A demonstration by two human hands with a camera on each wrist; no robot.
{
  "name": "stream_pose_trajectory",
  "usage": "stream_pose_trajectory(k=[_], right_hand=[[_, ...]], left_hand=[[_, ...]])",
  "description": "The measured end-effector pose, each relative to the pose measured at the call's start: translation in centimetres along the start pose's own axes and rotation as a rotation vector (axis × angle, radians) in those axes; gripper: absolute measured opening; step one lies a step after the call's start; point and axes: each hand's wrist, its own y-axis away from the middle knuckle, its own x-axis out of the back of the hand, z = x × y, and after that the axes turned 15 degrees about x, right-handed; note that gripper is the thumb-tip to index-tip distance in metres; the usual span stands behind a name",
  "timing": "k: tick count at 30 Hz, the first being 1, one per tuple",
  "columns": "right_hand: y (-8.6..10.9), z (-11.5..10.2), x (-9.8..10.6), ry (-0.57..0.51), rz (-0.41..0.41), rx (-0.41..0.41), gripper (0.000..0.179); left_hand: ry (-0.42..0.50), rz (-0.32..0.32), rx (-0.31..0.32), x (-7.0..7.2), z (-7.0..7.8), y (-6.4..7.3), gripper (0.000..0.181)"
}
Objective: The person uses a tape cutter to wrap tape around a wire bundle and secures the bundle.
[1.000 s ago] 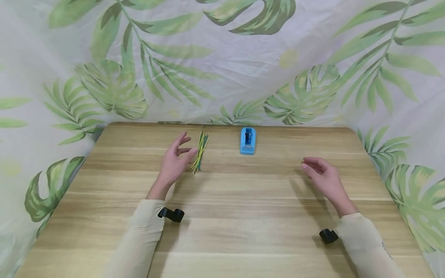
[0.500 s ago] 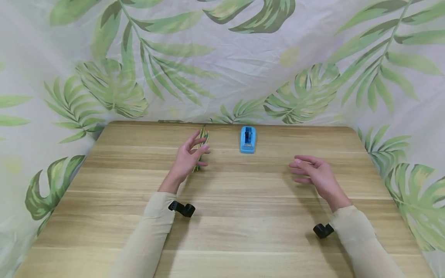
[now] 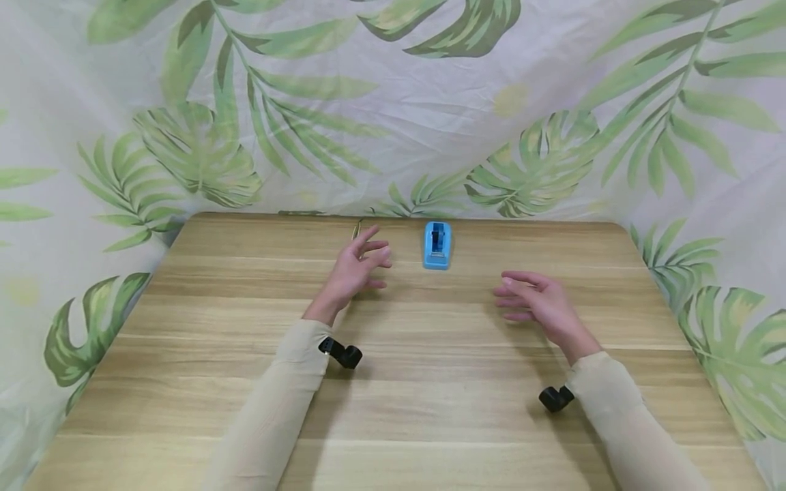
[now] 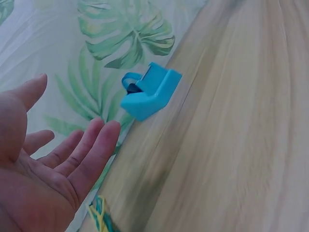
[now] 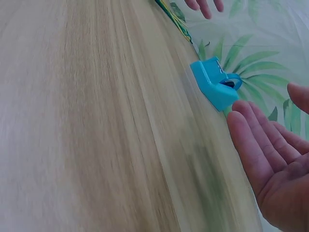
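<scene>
A blue tape dispenser (image 3: 437, 259) stands near the back edge of the table, also seen in the left wrist view (image 4: 157, 94) and the right wrist view (image 5: 210, 79). To its left hovers my left hand (image 3: 351, 273), fingers spread and holding nothing. Beneath that hand lies a bundle of thin green and yellow strands (image 4: 100, 216), mostly hidden from the head view. My right hand (image 3: 545, 305) is raised over the table to the dispenser's right, its fingers extended and nothing in them. Neither hand touches the dispenser.
The wood-grain table (image 3: 417, 409) reaches back to a pale leaf-patterned cloth (image 3: 417, 136) hanging behind it. Each wrist carries a small black camera, one on the left (image 3: 350, 356) and one on the right (image 3: 552, 398).
My left hand has moved right, from beside the strands to over them. My right hand has shifted left, its fingers straightening. The dispenser has stayed where it was.
</scene>
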Motion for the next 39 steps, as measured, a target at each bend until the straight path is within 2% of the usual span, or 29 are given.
stream_pose_trajectory(k=[10, 16, 22, 26, 35, 39], right_hand=[[-1.1, 0.5, -0.8, -0.089, 0.015, -0.052, 0.064], [-1.9, 0.6, -1.4, -0.103, -0.011, -0.07, 0.062], [-2.9, 0.4, -2.2, -0.099, -0.051, -0.079, 0.063], [-3.5, 0.3, -2.7, -0.111, -0.047, -0.096, 0.06], [-5.0, 0.4, -3.7, -0.165, -0.042, -0.113, 0.06], [-5.7, 0.5, -4.0, -0.176, -0.045, -0.128, 0.057]], left_hand=[[-0.004, -0.025, 0.037, -2.5, 0.5, -2.6, 0.068], [-0.002, -0.043, 0.085, -3.2, 0.4, -4.2, 0.068], [-0.01, -0.045, 0.084, -4.1, 0.2, -5.7, 0.071], [-0.005, -0.051, 0.089, -4.7, 0.3, -6.5, 0.07], [-0.024, -0.025, 0.082, -5.0, 0.7, -7.6, 0.068], [-0.028, -0.036, 0.093, -5.2, 0.5, -8.2, 0.07]])
